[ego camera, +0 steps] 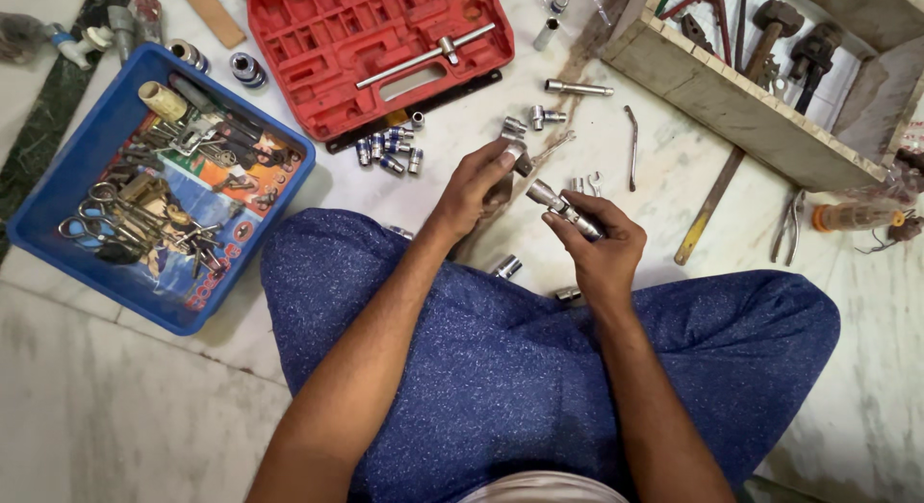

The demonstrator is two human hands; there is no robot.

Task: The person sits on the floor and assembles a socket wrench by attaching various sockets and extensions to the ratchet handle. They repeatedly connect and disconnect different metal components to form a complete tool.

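Two hands, two shiny metal bits

The right hand pinches a metal rod — its long end points up and left at the left hand, just beside it. That hand squeezes a small socket (over the white floor), near the red case.

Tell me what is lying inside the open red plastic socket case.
Inside the open red plastic socket case lies one long metal T-bar handle across mostly empty moulded slots. The case's top edge is out of frame.
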